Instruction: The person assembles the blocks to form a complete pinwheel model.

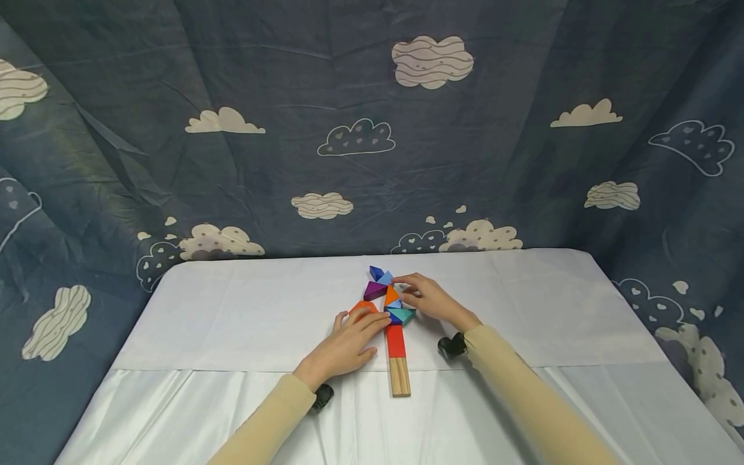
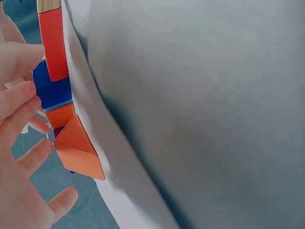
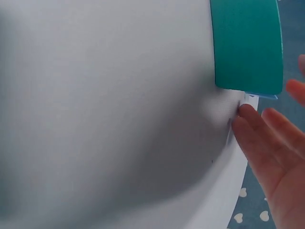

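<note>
Colored blocks form an upright column on the white cloth in the head view: wood-grain block (image 1: 400, 378), red block (image 1: 396, 341), teal block (image 1: 405, 315), orange block (image 1: 391, 296), purple block (image 1: 374, 290) and light blue block (image 1: 385, 278). My left hand (image 1: 345, 345) lies over the left side, fingers spread, fingertips at the dark blue block (image 2: 51, 88) and beside the orange-red block (image 2: 78, 143). On the right side, my right hand (image 1: 433, 302) has extended, slightly bent fingers by the upper blocks. Below the teal block (image 3: 248, 47), its fingertips (image 3: 240, 119) meet a faint, see-through edge.
A white cloth (image 1: 232, 316) covers the table, with a fold line crossing it near the wood-grain block. Behind and at both sides hangs a dark curtain (image 1: 279, 77) with cloud prints. Black wrist cameras sit under both wrists.
</note>
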The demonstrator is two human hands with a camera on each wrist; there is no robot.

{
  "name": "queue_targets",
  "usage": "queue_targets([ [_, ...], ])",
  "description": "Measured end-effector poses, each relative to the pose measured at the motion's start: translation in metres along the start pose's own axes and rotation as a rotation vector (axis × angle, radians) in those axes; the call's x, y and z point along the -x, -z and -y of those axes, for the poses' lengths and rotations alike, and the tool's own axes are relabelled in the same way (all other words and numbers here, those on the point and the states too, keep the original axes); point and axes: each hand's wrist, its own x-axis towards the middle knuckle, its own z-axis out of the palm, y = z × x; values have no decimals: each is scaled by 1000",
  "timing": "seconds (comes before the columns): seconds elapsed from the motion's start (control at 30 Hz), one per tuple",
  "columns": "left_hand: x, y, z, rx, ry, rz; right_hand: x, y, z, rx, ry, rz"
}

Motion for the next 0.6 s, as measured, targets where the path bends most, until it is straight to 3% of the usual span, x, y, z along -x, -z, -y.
queue_targets([
  [0.33,0,-1,2,11,-25,-18,-9,-2,1,-8,67,62],
  [0.6,0,0,2,16,-23,-17,-19,0,5,69,103,116],
])
